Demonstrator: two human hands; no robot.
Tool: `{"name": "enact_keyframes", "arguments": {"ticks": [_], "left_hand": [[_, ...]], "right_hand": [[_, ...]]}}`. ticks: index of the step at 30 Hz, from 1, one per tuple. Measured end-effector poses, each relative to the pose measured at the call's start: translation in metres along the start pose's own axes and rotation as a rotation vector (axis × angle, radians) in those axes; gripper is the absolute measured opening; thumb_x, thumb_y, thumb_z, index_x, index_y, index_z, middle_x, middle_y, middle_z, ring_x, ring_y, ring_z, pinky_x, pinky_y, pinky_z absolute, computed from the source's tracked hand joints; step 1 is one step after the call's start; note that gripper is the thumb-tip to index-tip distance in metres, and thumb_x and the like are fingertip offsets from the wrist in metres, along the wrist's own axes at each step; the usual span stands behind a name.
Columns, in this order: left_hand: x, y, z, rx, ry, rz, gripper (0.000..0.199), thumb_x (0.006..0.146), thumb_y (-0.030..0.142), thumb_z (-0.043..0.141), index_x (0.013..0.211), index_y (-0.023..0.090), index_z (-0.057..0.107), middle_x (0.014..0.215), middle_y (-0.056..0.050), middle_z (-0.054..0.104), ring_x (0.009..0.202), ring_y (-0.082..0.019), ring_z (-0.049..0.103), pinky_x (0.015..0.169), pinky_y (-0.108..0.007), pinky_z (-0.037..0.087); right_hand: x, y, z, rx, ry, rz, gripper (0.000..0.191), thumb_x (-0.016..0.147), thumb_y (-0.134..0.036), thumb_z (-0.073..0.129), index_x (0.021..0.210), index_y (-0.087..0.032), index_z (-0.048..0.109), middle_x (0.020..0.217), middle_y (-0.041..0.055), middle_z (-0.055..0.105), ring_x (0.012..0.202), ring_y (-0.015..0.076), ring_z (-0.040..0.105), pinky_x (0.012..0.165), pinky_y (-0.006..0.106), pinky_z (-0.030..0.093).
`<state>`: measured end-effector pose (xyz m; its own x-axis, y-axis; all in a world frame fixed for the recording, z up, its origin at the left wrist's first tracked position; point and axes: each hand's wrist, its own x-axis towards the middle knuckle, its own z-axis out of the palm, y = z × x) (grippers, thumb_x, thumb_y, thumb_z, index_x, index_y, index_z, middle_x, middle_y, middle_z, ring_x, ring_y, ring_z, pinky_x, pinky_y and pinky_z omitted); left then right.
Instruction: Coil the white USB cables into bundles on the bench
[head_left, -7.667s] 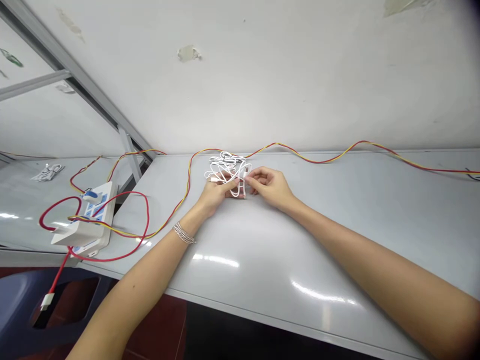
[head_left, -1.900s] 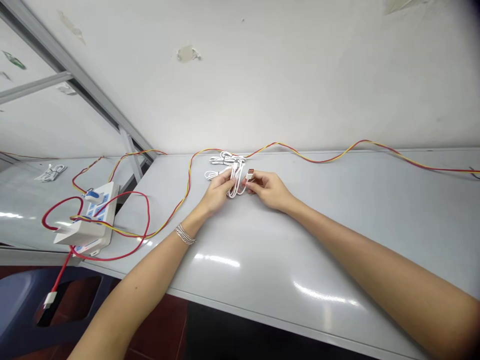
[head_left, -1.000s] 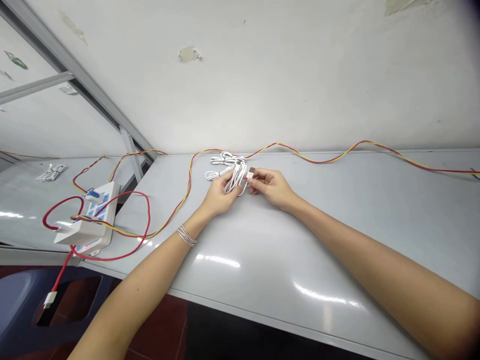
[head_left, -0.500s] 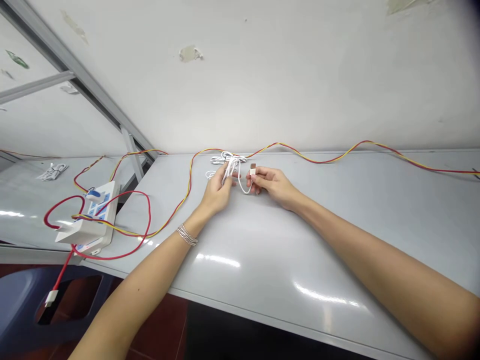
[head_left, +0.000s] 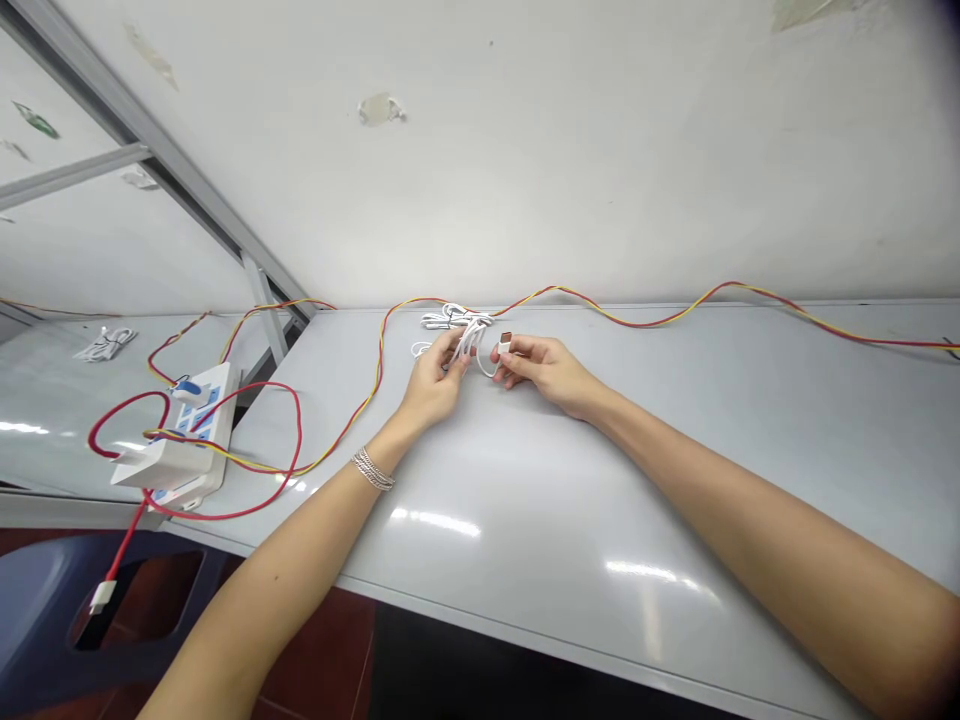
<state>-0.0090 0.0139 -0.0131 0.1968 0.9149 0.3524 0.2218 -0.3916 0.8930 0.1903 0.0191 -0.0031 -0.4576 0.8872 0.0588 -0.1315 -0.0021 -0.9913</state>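
My left hand is closed around a coiled white cable, above the grey table near the wall. A loop of that cable hangs between my two hands. In my right hand, thumb and fingers pinch the cable's white connector, whose flat end points up. Another bundled white cable lies on the table just behind my left hand, and part of it is hidden by the hand and the held coil.
A white power strip with a plugged-in adapter and looped red cable stands at the left. Twisted red-yellow wire runs along the wall. Another white cable bundle lies far left. A blue chair is below the table's edge.
The connector in my right hand has tilted slightly. The held coil and its hanging loop have shifted a little, and the loop hangs slightly higher.
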Motion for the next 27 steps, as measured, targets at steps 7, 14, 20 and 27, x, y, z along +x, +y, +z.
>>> {"name": "enact_keyframes", "arguments": {"ticks": [7, 14, 20, 27], "left_hand": [[-0.0008, 0.0008, -0.0009, 0.074, 0.022, -0.002, 0.039, 0.089, 0.025, 0.061, 0.127, 0.015, 0.057, 0.123, -0.015, 0.067, 0.109, -0.025, 0.065, 0.094, -0.038, 0.050], [-0.0014, 0.0017, 0.0031, -0.083, 0.025, -0.011, 0.038, 0.088, 0.030, 0.065, 0.122, 0.015, 0.056, 0.123, -0.015, 0.066, 0.114, -0.025, 0.065, 0.103, -0.040, 0.050], [-0.0023, 0.0080, 0.0061, -0.137, -0.027, -0.038, 0.042, 0.086, 0.032, 0.068, 0.122, 0.013, 0.058, 0.126, -0.015, 0.065, 0.112, -0.025, 0.065, 0.100, -0.037, 0.052], [-0.0029, 0.0073, 0.0069, -0.167, -0.053, -0.143, 0.053, 0.081, 0.040, 0.075, 0.123, 0.011, 0.060, 0.120, -0.017, 0.068, 0.095, -0.024, 0.070, 0.083, -0.035, 0.058]], "right_hand": [[0.0000, 0.0007, 0.0000, 0.027, -0.016, 0.021, 0.042, 0.073, -0.056, 0.078, 0.085, -0.017, 0.072, 0.079, 0.0037, 0.069, 0.074, 0.0156, 0.065, 0.076, 0.032, 0.053], [0.0013, 0.0025, -0.0003, 0.015, 0.000, 0.020, 0.045, 0.073, -0.057, 0.077, 0.092, -0.016, 0.073, 0.072, 0.0037, 0.069, 0.065, 0.0143, 0.061, 0.064, 0.028, 0.048], [0.0015, 0.0038, 0.0015, -0.001, 0.000, -0.015, 0.045, 0.074, -0.059, 0.076, 0.088, -0.016, 0.072, 0.072, 0.0034, 0.068, 0.064, 0.0137, 0.060, 0.064, 0.028, 0.049], [0.0000, 0.0022, 0.0030, -0.034, -0.005, -0.029, 0.043, 0.074, -0.057, 0.076, 0.088, -0.016, 0.073, 0.076, 0.0046, 0.069, 0.066, 0.0137, 0.060, 0.065, 0.028, 0.048]]}}
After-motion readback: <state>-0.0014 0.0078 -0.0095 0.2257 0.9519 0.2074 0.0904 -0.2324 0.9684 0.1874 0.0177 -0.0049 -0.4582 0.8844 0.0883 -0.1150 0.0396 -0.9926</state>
